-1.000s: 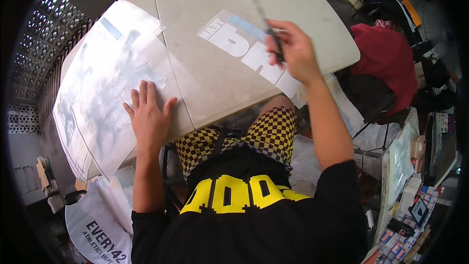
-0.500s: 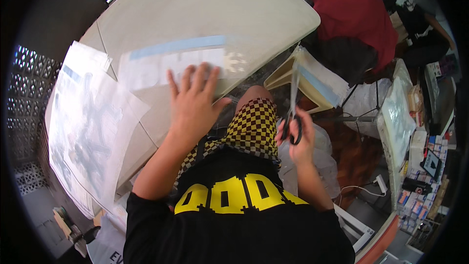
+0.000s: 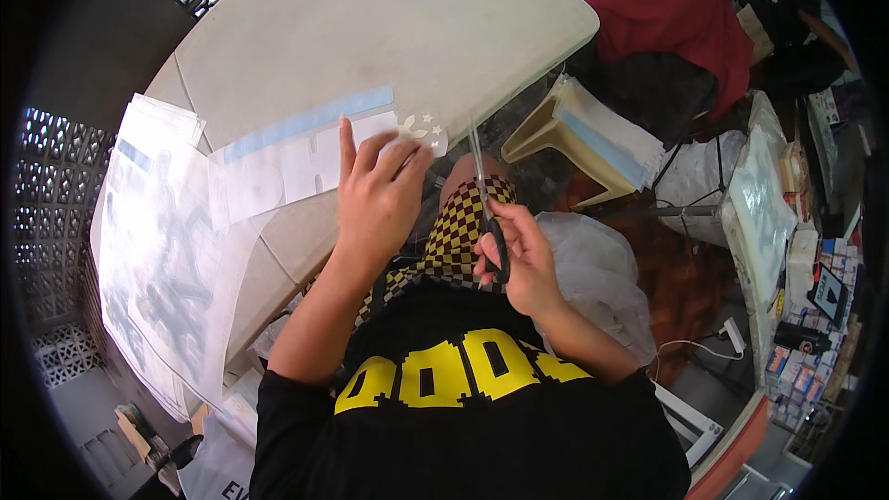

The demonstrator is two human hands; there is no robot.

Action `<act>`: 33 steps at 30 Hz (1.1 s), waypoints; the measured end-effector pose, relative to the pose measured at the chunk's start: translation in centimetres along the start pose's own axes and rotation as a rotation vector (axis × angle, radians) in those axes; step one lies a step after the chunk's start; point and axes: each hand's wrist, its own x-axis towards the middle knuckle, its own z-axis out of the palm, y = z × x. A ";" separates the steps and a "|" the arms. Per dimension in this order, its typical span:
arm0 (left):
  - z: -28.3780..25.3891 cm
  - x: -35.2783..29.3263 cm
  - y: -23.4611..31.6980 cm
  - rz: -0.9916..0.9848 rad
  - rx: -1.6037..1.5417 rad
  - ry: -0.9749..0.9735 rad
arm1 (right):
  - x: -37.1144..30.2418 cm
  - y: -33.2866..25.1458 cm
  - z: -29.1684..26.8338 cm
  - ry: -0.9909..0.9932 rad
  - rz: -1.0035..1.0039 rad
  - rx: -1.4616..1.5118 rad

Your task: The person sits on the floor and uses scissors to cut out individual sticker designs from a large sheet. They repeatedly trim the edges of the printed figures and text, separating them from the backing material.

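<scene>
On the table's near edge lies a long white sheet (image 3: 310, 167) with a pale blue strip along its far side. At its right end is a clear, rounded plastic piece (image 3: 430, 133) with white star and flower shapes. My left hand (image 3: 380, 190) is closed at this end, its little finger stretched out and the other fingers bent. Its thumb is hidden, and the fingertips appear to pinch the sheet's edge. My right hand (image 3: 520, 259) grips black-handled scissors (image 3: 498, 245) over my lap. Their blades point away from me, near the table edge, beside the plastic piece and apart from it.
More large printed sheets (image 3: 167, 250) lie stacked on the left of the white table (image 3: 398, 18). Beyond the table's right edge, a cream stool (image 3: 537, 134) holds further sheets (image 3: 607, 134). Clear plastic bags (image 3: 593, 268) sit right of my leg. A red cloth (image 3: 662, 14) covers something at the far right.
The sheet has shifted left and nearer me. My left hand has gone from flat and spread to bent fingers at its right end. The scissors have moved left, toward the table edge.
</scene>
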 end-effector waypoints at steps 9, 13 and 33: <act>1.1 -0.8 -0.2 -0.018 -0.111 0.012 | 0.1 -0.6 2.2 -0.007 0.038 0.031; 1.0 -0.9 -0.1 -0.005 -0.104 0.020 | 0.1 -1.2 2.2 -0.013 0.106 -0.057; 0.9 -1.0 0.0 -0.017 -0.103 0.025 | 0.1 -1.6 3.1 0.058 0.079 -0.098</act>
